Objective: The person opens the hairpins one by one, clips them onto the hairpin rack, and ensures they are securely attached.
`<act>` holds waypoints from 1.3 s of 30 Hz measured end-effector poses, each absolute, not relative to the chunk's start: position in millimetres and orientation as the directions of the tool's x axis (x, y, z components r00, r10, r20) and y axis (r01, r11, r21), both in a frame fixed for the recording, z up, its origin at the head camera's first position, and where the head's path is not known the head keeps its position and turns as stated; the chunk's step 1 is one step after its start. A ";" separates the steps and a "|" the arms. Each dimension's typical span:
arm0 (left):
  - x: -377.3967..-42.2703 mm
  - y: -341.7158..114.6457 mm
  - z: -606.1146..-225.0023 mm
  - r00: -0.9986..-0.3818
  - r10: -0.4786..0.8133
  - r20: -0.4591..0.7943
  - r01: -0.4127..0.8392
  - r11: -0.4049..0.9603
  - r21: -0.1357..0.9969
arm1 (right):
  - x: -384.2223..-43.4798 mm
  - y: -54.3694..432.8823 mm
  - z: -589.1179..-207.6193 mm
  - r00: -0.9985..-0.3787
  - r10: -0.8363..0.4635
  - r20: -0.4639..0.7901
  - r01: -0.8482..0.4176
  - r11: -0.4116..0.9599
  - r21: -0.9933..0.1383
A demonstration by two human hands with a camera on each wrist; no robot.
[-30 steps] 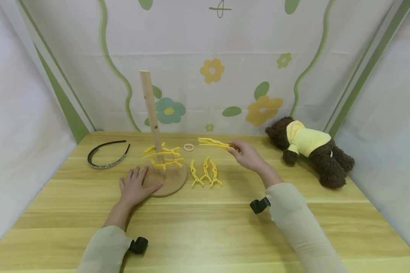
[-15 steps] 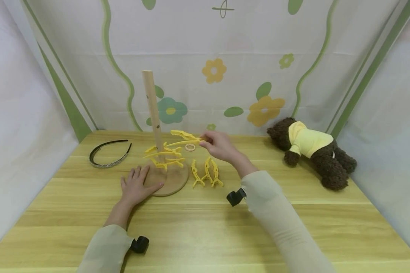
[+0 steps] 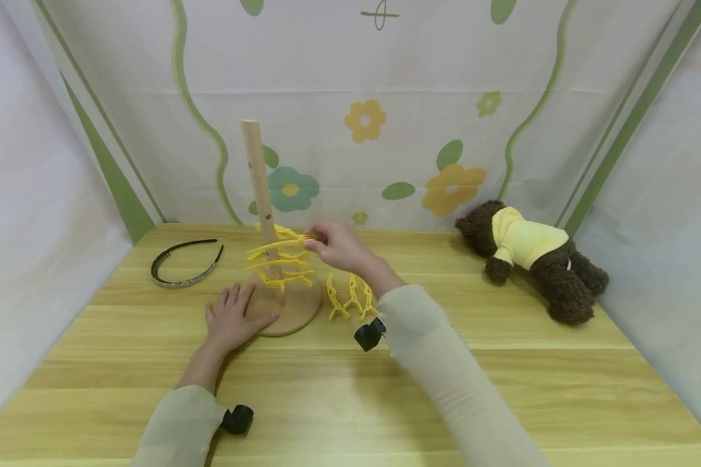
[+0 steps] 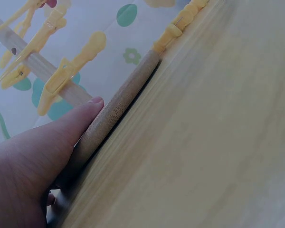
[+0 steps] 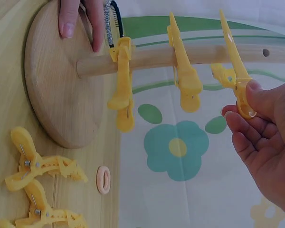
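Over the bench (image 3: 304, 402) rises the wooden stand (image 3: 259, 181), its bare pole (image 5: 206, 54) upright on a round base (image 3: 295, 312). Here's the left hand (image 3: 230, 319), laid on that base with fingers spread and thumb well apart, clamped on nothing, seemingly steadying the whole piece. Across comes the right hand (image 3: 339, 248), thumb and fingers together in a firm pinch on the handle end of the held alligator clip (image 5: 234, 61). And look where that clip is: up at the pole, its jaws parted and straddling the wood, above the lower clip (image 5: 123, 80) and the upper clip (image 5: 184, 66), both already fastened on!

So the step in hand looks like adding a third clip to the row. The next move, I'd judge, calls for squaring it up and easing the pinch, letting the jaws bite while the base stays put.

It's a bright yellow beauty: a long, smooth arm tapering to a point, a glossy handle, the second arm partly hidden. Three loose clips (image 3: 337, 298) wait beside the base, toothed edges showing, and smallest of all, a pale ring (image 5: 103, 179) lies near them.
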State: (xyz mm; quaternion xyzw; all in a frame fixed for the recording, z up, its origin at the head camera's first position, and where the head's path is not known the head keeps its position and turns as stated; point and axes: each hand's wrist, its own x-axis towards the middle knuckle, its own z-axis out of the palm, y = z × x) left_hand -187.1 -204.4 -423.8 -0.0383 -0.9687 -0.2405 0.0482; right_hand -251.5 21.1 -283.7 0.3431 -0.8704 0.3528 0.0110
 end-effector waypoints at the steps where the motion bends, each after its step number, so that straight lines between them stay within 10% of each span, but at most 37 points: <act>1: -187.0 -204.3 -423.5 -0.992 0.051 0.112 0.097 0.882 0.461 | -251.6 19.4 -283.8 -0.762 -0.592 0.260 -0.607 0.515 -0.606; 39: -187.6 -205.3 -429.3 -0.991 0.063 0.118 0.110 0.883 0.455 | -245.2 18.2 -279.8 -0.790 -0.575 0.215 -0.572 0.561 -0.598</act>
